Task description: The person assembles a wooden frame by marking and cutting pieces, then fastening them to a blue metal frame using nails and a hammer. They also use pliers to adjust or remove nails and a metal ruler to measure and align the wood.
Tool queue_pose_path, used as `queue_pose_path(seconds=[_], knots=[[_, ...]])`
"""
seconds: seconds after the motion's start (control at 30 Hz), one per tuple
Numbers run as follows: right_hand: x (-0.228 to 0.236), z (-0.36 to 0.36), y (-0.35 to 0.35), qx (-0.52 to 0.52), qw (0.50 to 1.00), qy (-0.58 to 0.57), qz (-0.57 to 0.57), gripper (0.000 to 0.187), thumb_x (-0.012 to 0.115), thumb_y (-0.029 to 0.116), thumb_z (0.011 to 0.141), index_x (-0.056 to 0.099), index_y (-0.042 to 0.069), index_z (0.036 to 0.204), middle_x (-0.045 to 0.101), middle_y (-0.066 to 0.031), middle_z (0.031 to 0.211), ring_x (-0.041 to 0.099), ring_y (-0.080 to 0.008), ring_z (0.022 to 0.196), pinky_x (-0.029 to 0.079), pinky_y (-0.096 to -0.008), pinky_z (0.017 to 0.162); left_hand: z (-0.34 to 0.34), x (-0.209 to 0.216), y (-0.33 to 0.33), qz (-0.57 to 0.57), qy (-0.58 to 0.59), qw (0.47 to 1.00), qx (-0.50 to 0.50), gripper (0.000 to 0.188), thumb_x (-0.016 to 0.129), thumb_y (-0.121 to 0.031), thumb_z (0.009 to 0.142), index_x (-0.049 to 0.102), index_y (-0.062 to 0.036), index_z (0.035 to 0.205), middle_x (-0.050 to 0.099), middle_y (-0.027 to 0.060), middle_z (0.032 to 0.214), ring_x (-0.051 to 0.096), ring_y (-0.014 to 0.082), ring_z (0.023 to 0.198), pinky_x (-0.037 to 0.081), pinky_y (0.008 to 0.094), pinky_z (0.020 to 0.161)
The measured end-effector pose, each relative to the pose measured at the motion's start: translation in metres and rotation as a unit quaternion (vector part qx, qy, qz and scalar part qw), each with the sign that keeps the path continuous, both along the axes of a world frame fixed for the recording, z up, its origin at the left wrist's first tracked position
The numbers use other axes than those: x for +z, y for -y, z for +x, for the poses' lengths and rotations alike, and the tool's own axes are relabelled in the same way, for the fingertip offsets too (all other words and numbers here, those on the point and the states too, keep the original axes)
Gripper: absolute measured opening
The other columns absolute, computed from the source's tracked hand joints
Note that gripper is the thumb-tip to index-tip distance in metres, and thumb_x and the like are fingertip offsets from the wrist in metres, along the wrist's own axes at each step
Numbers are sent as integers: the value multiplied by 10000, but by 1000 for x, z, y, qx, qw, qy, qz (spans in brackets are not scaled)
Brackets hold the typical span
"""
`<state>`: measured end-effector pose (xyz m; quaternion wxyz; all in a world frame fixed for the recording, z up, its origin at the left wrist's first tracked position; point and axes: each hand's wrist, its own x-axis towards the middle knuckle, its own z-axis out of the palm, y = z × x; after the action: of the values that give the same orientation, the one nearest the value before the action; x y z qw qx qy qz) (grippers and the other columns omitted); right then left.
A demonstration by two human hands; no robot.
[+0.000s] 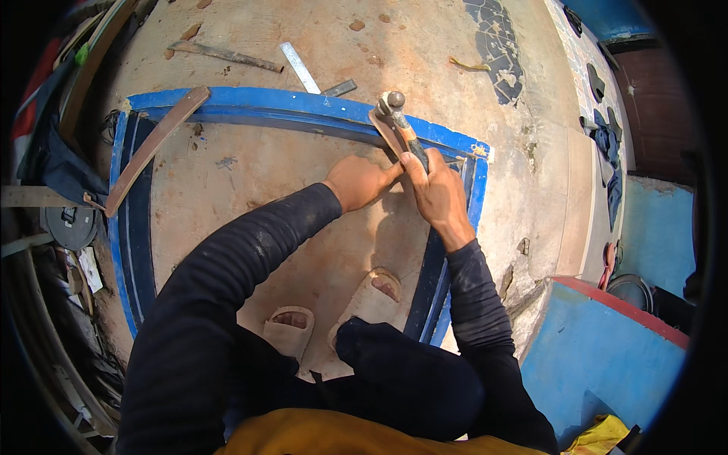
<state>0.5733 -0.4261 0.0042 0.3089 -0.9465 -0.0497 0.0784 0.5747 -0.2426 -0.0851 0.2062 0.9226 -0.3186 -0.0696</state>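
Observation:
My right hand (438, 193) is wrapped round the dark grip of a hammer (410, 138). Its metal head lies over a short brown wooden strip (387, 133) at the far right part of a blue wooden frame (258, 101). Closed fingers of my left hand (358, 183) meet the near end of that strip, close beside my right thumb; their tips are partly hidden. A longer brown wooden strip (158, 150) lies slantwise across the frame's far left corner.
Beyond the frame lie a try square (300, 68) and a long dark stick (227, 55). My sandalled feet (369, 302) stand inside the frame. Timber and clutter (72, 159) line the left side. At right is a blue block (607, 334) with a red edge.

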Motion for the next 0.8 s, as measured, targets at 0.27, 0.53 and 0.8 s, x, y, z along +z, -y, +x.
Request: queue_pose_path(seconds=[0.27, 0.53, 0.8], knots=[[7, -5, 3, -44, 984, -40, 166, 425, 782, 357, 983, 738, -27, 1159, 755, -173, 844, 735, -293, 798, 556, -424, 710, -3, 14, -6, -14, -9, 1000, -4, 642, 600, -270, 1042, 398, -147, 1639, 748, 172, 805, 734, 374, 697, 568, 483, 601], [-12, -60, 4, -140, 912, -122, 366, 371, 803, 218, 961, 768, 12, 1267, 700, 4, 840, 631, -48, 754, 516, -249, 682, -34, 32, 15, -544, -498, 645, 199, 1260, 168, -996, 917, 104, -44, 1741, 555, -4, 683, 456, 58, 573, 330, 224, 510], [-10, -61, 3, -77, 962, -100, 240, 223, 792, 177, 966, 787, -10, 1088, 778, -59, 888, 728, -112, 833, 586, -288, 778, -33, 60, 28, -492, -466, 696, 235, 1159, 217, -969, 945, 309, -88, 1692, 573, -55, 774, 335, 31, 555, 206, 230, 496]])
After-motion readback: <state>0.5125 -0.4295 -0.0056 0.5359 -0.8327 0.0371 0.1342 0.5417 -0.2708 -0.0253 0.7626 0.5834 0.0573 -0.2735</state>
